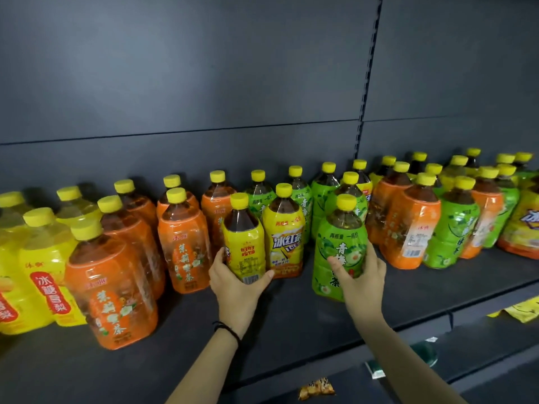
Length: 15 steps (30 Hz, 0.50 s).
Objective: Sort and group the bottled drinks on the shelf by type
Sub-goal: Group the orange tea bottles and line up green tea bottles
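Note:
My left hand (236, 282) grips a yellow-labelled iced tea bottle (244, 242) near its base, lifted slightly and tilted. My right hand (363, 277) grips a green-labelled tea bottle (339, 243) around its lower half, also tilted. Both have yellow caps. Another yellow-labelled iced tea bottle (287, 240) stands between them on the dark shelf (291, 322). To the left stand several orange-labelled bottles (112, 290) and pale yellow pear-drink bottles (43, 272).
To the right, orange bottles (411, 228), green bottles (449, 231) and a yellow bottle (525, 225) stand mixed. More green bottles (323, 199) line the back panel. Below the shelf edge lie small packets (316, 389) and a yellow tag (522, 312).

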Available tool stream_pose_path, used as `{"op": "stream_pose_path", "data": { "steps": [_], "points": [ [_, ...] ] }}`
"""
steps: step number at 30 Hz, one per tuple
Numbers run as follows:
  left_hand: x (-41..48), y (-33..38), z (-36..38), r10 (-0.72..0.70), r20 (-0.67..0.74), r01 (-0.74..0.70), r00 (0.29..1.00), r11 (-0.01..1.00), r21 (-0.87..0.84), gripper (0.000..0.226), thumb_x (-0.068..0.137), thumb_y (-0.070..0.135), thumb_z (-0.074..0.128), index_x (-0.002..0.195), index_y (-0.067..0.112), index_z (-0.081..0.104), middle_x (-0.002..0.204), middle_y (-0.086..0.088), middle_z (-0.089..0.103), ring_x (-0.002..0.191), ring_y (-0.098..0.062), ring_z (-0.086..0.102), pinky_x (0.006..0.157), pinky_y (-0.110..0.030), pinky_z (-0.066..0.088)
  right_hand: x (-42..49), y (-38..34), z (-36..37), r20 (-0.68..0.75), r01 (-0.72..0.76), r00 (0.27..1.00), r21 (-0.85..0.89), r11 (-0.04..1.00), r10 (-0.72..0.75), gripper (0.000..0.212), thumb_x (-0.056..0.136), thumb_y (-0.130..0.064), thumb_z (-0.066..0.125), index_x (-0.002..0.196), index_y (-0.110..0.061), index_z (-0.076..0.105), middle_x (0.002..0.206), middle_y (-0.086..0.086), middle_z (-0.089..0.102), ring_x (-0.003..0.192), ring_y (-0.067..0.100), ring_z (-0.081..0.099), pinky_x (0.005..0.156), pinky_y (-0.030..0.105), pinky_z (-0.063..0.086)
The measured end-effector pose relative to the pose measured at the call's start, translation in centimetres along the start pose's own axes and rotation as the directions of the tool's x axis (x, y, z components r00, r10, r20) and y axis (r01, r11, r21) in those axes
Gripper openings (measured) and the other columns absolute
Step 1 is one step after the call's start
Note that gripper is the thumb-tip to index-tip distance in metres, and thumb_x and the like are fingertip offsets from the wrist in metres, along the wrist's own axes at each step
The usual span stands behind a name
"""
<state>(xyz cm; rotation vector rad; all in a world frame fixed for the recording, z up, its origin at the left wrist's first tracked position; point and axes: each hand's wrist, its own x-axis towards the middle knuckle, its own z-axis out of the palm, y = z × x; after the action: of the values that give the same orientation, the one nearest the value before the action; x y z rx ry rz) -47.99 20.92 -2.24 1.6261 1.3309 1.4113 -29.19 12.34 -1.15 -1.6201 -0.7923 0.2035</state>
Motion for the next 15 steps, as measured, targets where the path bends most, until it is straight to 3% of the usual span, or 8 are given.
{"op": "stream_pose_path", "data": {
  "steps": [5, 8, 13, 15],
  "points": [
    [0.8, -0.8, 0.7, 0.03, -0.022, -0.03, 0.999, 0.999, 0.025, 0.11, 0.054, 0.028, 0.091, 0.141, 0.008, 0.028, 0.136, -0.011, 0.038, 0.13, -0.025, 0.032, 0.11, -0.044, 0.031, 2.2, 0.1, 0.8, -0.026, -0.015, 1.0, 0.018, 1.0, 0.016, 0.081, 0.074, -0.041, 0.076, 0.141, -0.026, 0.033, 0.132, -0.001, 0.049, 0.125, 0.022, 0.046, 0.103, 0.047, 0.043],
    [0.8, -0.9, 1.3, 0.021, -0.069, -0.019, 0.997, 0.999, 0.028, 0.108, 0.054, 0.026, 0.091, 0.141, 0.008, 0.029, 0.136, -0.012, 0.039, 0.13, -0.026, 0.033, 0.109, -0.045, 0.032, 3.2, 0.2, 1.3, 0.008, -0.025, 1.0, 0.013, 1.0, 0.025, 0.081, 0.072, -0.046, 0.075, 0.137, -0.02, 0.035, 0.124, -0.008, 0.051, 0.123, 0.023, 0.043, 0.1, 0.042, 0.043],
    [1.3, -1.2, 2.2, 0.004, -0.178, -0.003, 0.984, 1.0, 0.004, 0.102, 0.052, 0.025, 0.092, 0.136, 0.013, 0.035, 0.131, -0.01, 0.046, 0.124, -0.026, 0.042, 0.103, -0.05, 0.04, 4.3, 0.9, 2.1, 0.146, 0.042, 0.988, -0.019, 0.999, -0.039, 0.084, 0.069, -0.06, 0.067, 0.137, -0.021, 0.036, 0.126, 0.0, 0.056, 0.12, 0.021, 0.05, 0.098, 0.042, 0.046],
    [1.3, -1.4, 2.4, -0.005, -0.212, 0.006, 0.977, 1.0, 0.005, 0.099, 0.052, 0.025, 0.092, 0.134, 0.015, 0.037, 0.128, -0.008, 0.049, 0.12, -0.025, 0.047, 0.099, -0.05, 0.044, 5.0, 1.3, 2.2, 0.18, 0.089, 0.98, -0.037, 0.995, -0.081, 0.08, 0.073, -0.054, 0.07, 0.138, -0.02, 0.038, 0.13, 0.0, 0.052, 0.121, 0.016, 0.049, 0.096, 0.033, 0.045]
  ]
}}
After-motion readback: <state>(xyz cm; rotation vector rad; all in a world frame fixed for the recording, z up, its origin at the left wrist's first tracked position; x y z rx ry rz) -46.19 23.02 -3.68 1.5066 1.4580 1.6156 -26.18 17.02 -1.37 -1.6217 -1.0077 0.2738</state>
